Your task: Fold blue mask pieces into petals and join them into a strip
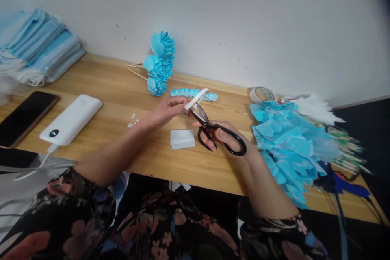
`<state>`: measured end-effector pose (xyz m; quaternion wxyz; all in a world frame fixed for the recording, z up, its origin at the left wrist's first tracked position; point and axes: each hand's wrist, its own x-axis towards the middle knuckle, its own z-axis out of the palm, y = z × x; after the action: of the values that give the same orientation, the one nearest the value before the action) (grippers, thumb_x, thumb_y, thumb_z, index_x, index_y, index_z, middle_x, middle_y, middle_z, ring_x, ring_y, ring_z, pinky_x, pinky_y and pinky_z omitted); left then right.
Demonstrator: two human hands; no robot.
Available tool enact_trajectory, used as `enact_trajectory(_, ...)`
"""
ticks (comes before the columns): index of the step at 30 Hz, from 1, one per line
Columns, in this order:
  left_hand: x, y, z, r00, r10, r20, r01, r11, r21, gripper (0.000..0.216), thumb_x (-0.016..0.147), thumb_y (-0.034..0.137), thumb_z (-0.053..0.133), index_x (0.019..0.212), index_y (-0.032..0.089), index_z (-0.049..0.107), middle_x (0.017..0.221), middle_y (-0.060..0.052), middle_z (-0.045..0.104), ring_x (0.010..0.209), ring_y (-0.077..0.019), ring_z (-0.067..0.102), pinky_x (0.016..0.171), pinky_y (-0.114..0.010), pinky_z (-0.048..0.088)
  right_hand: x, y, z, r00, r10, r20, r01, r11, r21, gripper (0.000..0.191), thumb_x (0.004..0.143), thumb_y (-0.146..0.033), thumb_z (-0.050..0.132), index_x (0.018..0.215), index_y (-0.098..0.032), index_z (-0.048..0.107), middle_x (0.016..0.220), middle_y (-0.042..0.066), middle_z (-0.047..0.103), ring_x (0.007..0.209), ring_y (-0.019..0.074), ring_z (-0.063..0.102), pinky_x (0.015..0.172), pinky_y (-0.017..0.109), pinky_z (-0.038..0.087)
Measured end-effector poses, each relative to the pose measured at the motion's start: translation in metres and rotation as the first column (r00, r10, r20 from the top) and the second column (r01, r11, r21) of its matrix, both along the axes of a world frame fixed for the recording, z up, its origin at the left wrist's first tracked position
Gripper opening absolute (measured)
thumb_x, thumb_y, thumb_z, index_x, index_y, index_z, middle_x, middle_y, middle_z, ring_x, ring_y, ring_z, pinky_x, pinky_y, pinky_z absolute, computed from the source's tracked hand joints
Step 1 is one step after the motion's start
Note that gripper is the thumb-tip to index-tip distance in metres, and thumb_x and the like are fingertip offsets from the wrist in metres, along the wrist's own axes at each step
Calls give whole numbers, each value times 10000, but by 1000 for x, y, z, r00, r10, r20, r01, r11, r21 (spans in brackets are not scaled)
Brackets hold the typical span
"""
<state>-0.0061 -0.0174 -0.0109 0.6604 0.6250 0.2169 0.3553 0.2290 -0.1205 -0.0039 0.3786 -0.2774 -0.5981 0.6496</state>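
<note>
My right hand [227, 136] grips black-handled scissors [217, 130], fingers through the loops, blades pointing up and left. The blades meet a narrow white strip [197, 98] that my left hand [170, 107] pinches at its lower end. Just in front of both hands a small white square piece [182, 138] lies flat on the wooden table [122, 93]. Behind the strip lies a row of blue cut petals [190, 92].
Blue paper flowers on sticks [160, 65] stand by the wall. A heap of blue cut pieces [286, 142], a tape roll [262, 94] and sticks sit at right. A power bank [71, 120], a phone [26, 115] and stacked blue masks [39, 46] lie at left.
</note>
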Motion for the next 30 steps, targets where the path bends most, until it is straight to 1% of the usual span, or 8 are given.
enact_trajectory(3, -1, -3, 6, 994, -91, -58, 94, 994, 61, 416, 926, 571, 801, 883, 157, 783, 942, -85, 816, 908, -187, 750, 904, -327, 580, -1, 0, 0, 1000, 4, -4, -4, 1000, 17, 547, 1032, -614, 643, 1319, -163, 758, 872, 22, 622, 603, 80, 536, 522, 223, 467)
enact_trajectory(5, 1, -6, 9, 987, -151, -49, 155, 983, 100, 404, 940, 565, 792, 917, 161, 794, 966, -90, 817, 933, -190, 758, 919, -326, 590, -2, 0, 0, 1000, 5, 3, -5, 1000, 14, 552, 1032, -623, 639, 1310, -161, 754, 879, 24, 623, 609, 80, 534, 525, 223, 465)
enact_trajectory(9, 4, -8, 10, 980, -198, -28, 200, 972, 124, 420, 929, 584, 800, 915, 164, 798, 969, -85, 804, 934, -182, 752, 910, -311, 609, -4, 0, -1, 1000, 15, 4, -15, 1000, 16, 557, 1034, -638, 624, 1282, -154, 744, 879, 21, 619, 602, 77, 528, 518, 220, 454)
enact_trajectory(15, 5, -8, 7, 979, -200, -39, 203, 974, 103, 404, 919, 562, 819, 935, 159, 791, 961, -73, 792, 922, -171, 748, 909, -313, 628, -6, -1, 0, 1000, -7, 6, 7, 1000, 22, 558, 1033, -649, 616, 1231, -140, 730, 846, 13, 616, 584, 81, 526, 523, 233, 452)
enact_trajectory(19, 4, -8, 9, 979, -202, -11, 202, 974, 101, 352, 937, 515, 817, 932, 163, 800, 983, -72, 794, 945, -173, 758, 920, -312, 630, -8, -2, 3, 998, -48, 38, 48, 999, -11, 551, 1015, -667, 631, 1060, -131, 746, 739, -13, 579, 521, 71, 483, 490, 231, 409)
enact_trajectory(22, 1, -9, 12, 978, -210, -16, 211, 971, 109, 324, 953, 494, 807, 984, 172, 817, 1001, -77, 803, 979, -183, 764, 954, -324, 620, -10, -3, 3, 995, -95, 31, 96, 994, -56, 564, 992, -669, 664, 1132, -131, 758, 729, -24, 575, 488, 62, 457, 453, 224, 370)
enact_trajectory(25, -2, -8, 13, 979, -183, -87, 193, 974, 121, 360, 938, 518, 815, 1031, 170, 823, 1032, -91, 809, 1003, -203, 762, 973, -352, 611, -10, -4, 4, 993, -117, 6, 117, 989, -89, 594, 972, -670, 693, 1200, -127, 771, 736, -22, 580, 470, 54, 452, 421, 213, 336)
enact_trajectory(30, 0, -5, 9, 987, -107, -119, 128, 973, 192, 379, 932, 547, 803, 934, 167, 808, 944, -68, 789, 908, -181, 726, 884, -325, 585, -8, -3, 4, 992, -125, 6, 124, 986, -115, 653, 941, -677, 732, 1296, -130, 773, 627, -75, 501, 402, 33, 346, 371, 188, 285)
